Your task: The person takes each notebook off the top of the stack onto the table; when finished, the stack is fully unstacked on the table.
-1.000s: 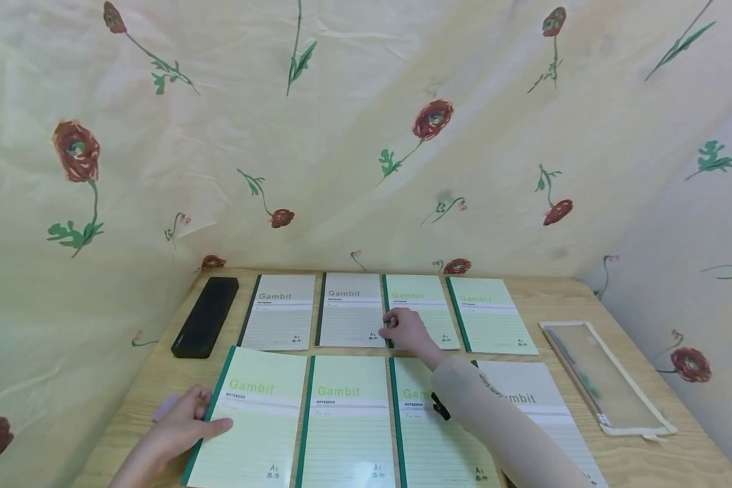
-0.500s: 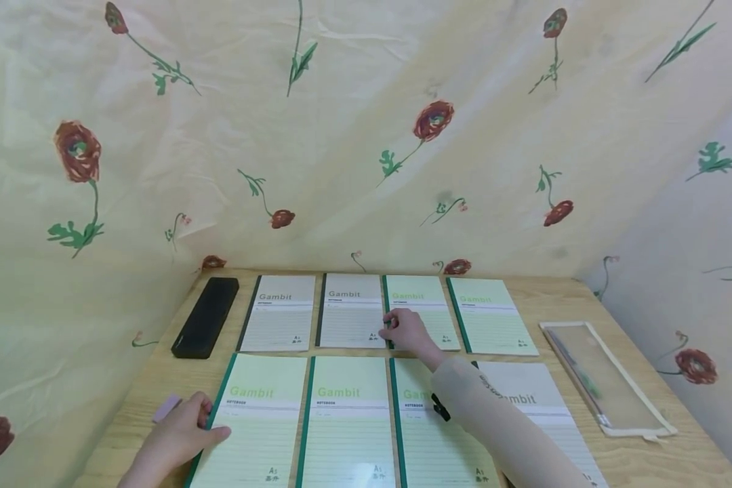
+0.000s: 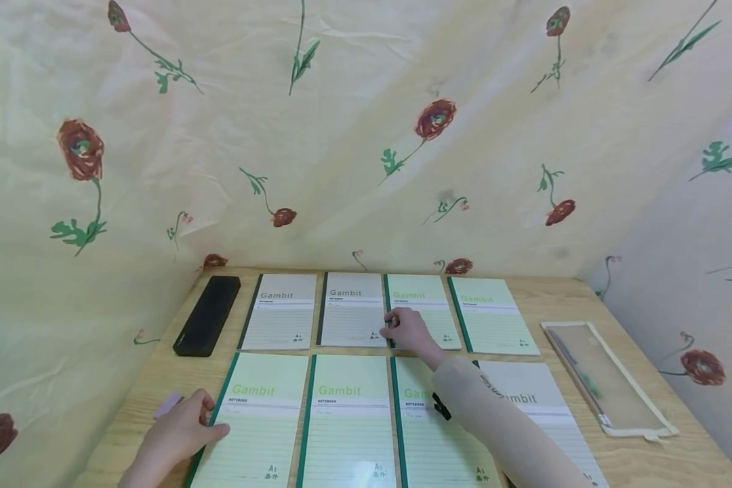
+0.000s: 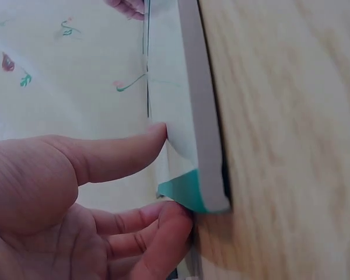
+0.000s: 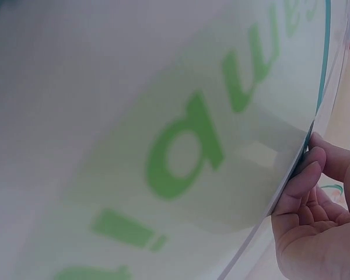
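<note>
In the head view my left hand [image 3: 179,430] pinches the left edge of the front-left green notebook [image 3: 259,413], thumb on the cover and fingers curled at the green spine. The left wrist view shows the thumb [image 4: 122,157] and fingertips at a corner of this notebook [image 4: 181,189]. My right hand [image 3: 410,333] reaches across the front row to the back row. Its curled fingers pinch at the spine of the third green notebook [image 3: 417,291]. In the right wrist view, the right hand [image 5: 315,216] is at the edge of this notebook's cover [image 5: 239,175].
Grey notebooks [image 3: 283,312] lie at the back left, and another green notebook [image 3: 494,315] at the back right. More notebooks [image 3: 348,413] fill the front row. A black case [image 3: 207,315] lies left, a mesh pouch [image 3: 616,379] right. A purple block [image 3: 166,404] lies beside my left hand.
My left hand and the front-left notebook have shifted slightly toward me, so its top edge sits more level with the row. My right hand stays in place.
</note>
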The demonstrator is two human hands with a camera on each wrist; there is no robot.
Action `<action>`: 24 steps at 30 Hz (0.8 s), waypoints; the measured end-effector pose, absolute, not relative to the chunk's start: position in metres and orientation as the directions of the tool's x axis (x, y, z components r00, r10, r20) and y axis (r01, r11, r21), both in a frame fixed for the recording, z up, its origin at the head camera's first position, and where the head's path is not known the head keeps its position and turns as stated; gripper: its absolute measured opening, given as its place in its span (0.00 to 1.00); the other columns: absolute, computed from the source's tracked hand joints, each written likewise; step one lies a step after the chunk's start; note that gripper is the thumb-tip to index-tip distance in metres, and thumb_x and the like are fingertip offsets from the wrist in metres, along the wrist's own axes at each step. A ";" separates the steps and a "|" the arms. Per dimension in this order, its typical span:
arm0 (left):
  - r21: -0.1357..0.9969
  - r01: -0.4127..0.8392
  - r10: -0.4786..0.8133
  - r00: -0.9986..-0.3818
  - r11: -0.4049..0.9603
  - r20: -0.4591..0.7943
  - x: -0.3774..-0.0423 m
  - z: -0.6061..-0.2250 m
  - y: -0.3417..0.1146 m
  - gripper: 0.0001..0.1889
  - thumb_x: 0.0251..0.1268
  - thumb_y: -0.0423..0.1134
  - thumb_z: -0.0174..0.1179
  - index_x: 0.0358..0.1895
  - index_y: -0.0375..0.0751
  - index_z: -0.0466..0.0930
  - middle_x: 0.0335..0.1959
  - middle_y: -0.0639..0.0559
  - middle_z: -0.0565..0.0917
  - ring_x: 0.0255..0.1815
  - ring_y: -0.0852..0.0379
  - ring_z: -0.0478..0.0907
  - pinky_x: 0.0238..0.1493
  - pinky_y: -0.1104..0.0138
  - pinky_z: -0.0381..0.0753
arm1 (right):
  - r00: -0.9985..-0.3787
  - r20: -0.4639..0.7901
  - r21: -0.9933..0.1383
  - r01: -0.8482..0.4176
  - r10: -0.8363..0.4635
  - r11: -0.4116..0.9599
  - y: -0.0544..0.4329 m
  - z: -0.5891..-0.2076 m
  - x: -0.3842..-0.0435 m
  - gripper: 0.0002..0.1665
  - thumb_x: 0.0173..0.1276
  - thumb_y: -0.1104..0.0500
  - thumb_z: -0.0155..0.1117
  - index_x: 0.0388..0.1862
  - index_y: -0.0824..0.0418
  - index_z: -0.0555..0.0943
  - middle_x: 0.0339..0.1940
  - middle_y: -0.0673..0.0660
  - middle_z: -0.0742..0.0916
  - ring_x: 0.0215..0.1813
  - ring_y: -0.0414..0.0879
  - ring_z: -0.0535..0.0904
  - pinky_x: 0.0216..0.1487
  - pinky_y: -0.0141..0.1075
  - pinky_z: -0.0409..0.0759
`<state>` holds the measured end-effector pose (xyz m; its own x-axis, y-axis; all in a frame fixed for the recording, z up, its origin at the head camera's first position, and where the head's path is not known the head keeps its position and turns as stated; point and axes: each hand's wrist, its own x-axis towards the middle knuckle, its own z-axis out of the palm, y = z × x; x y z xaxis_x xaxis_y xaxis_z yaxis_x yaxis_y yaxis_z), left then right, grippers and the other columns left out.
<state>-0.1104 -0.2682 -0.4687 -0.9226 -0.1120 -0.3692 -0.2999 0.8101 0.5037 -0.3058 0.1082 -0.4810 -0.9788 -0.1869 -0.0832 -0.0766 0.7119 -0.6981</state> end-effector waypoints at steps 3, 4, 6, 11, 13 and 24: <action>0.498 -0.291 -0.112 -0.927 0.817 -0.357 -0.110 -0.468 -0.265 0.26 0.57 0.51 0.73 0.44 0.35 0.71 0.29 0.50 0.72 0.29 0.54 0.70 0.30 0.62 0.67 | -0.979 -0.087 -0.698 -0.072 -0.185 0.713 0.109 -0.482 -0.306 0.15 0.65 0.62 0.71 0.49 0.66 0.82 0.27 0.54 0.81 0.28 0.46 0.75 0.30 0.34 0.72; 0.495 -0.288 -0.112 -0.928 0.820 -0.355 -0.110 -0.468 -0.264 0.26 0.57 0.50 0.73 0.44 0.34 0.71 0.29 0.50 0.72 0.28 0.54 0.70 0.30 0.62 0.67 | -0.979 -0.089 -0.697 -0.071 -0.184 0.713 0.109 -0.482 -0.306 0.16 0.65 0.62 0.71 0.49 0.66 0.82 0.27 0.55 0.81 0.28 0.46 0.75 0.30 0.34 0.73; 0.490 -0.275 -0.104 -0.932 0.827 -0.348 -0.109 -0.468 -0.263 0.26 0.58 0.50 0.72 0.44 0.34 0.71 0.29 0.50 0.72 0.28 0.54 0.70 0.30 0.62 0.67 | -0.979 -0.089 -0.695 -0.072 -0.185 0.716 0.109 -0.482 -0.306 0.16 0.66 0.62 0.71 0.50 0.66 0.82 0.28 0.55 0.81 0.28 0.46 0.75 0.30 0.34 0.73; 0.484 -0.269 -0.091 -0.929 0.833 -0.359 -0.110 -0.466 -0.263 0.27 0.58 0.51 0.72 0.44 0.33 0.70 0.30 0.49 0.72 0.30 0.53 0.70 0.31 0.61 0.68 | -0.980 -0.094 -0.692 -0.063 -0.177 0.719 0.109 -0.482 -0.306 0.16 0.66 0.62 0.71 0.50 0.66 0.82 0.29 0.55 0.81 0.30 0.47 0.75 0.31 0.34 0.73; 0.484 -0.280 -0.091 -0.922 0.829 -0.377 -0.112 -0.464 -0.264 0.27 0.58 0.52 0.72 0.45 0.33 0.70 0.31 0.49 0.72 0.31 0.53 0.70 0.32 0.61 0.69 | -0.980 -0.100 -0.694 -0.055 -0.171 0.718 0.108 -0.482 -0.306 0.16 0.66 0.62 0.71 0.50 0.66 0.82 0.29 0.55 0.81 0.30 0.47 0.75 0.31 0.34 0.73; 0.457 -0.223 -0.085 -0.949 0.861 -0.304 -0.138 -0.440 -0.259 0.27 0.61 0.53 0.69 0.48 0.33 0.72 0.35 0.49 0.80 0.29 0.53 0.73 0.29 0.61 0.72 | -0.979 -0.093 -0.683 -0.070 -0.181 0.727 0.109 -0.482 -0.306 0.15 0.66 0.62 0.71 0.50 0.66 0.81 0.29 0.54 0.81 0.29 0.46 0.75 0.31 0.34 0.73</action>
